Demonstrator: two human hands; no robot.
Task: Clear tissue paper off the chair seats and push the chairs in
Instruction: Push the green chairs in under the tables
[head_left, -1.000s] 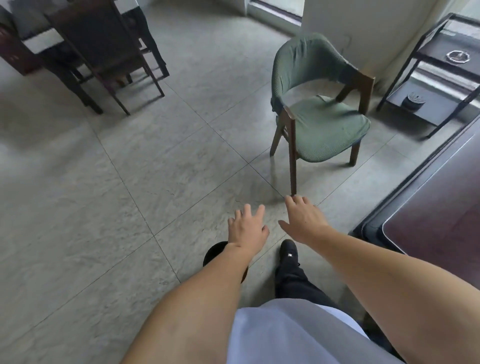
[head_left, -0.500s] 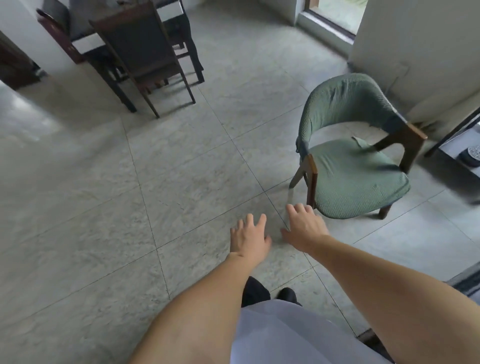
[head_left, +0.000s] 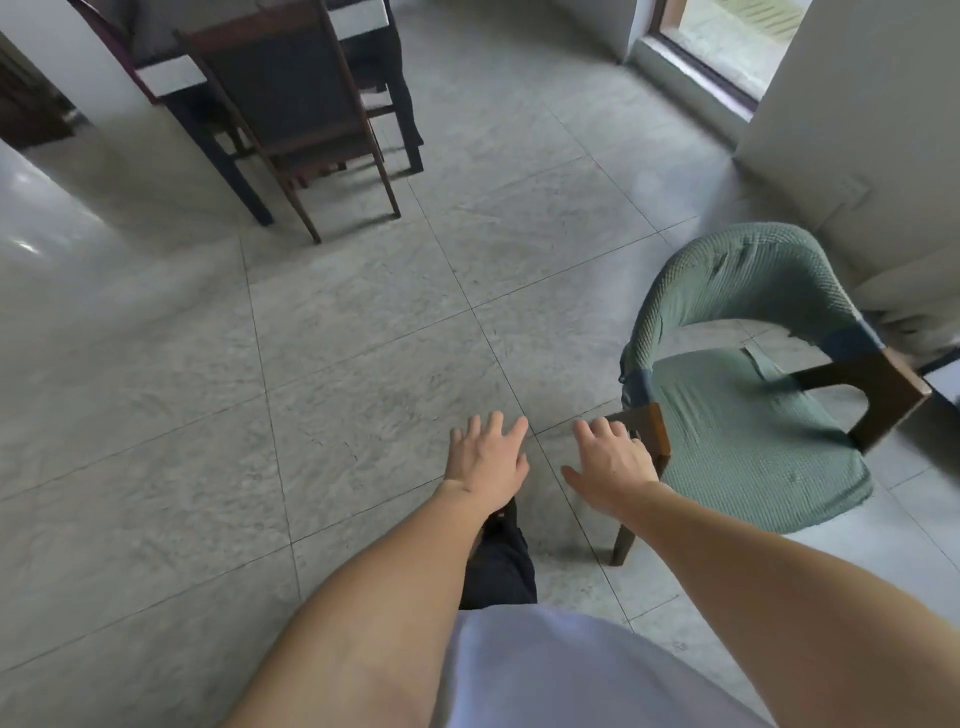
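Beside the green chair (head_left: 748, 415), on its near-left side, both hands are stretched out over the tiled floor (head_left: 363, 338) with nothing in them. The right hand (head_left: 613, 467) hangs just at the chair's front wooden armrest post (head_left: 649, 428), fingers (head_left: 587, 431) spread wide and fairly straight; whether they touch the post cannot be told. The left hand (head_left: 488, 460) is a little farther left of the chair, apart from it, its fingers also wide and relaxed, palm down. The chair has a curved back and a seat in green knitted cover, and no tissue can be made out on the seat. Far from the green chair, up and to the left, a dark wooden chair (head_left: 296, 109) stands pushed against a surface (head_left: 166, 78) with a white edge. Below the hands a dark trouser leg (head_left: 498, 566) and a white shirt (head_left: 571, 675) show.
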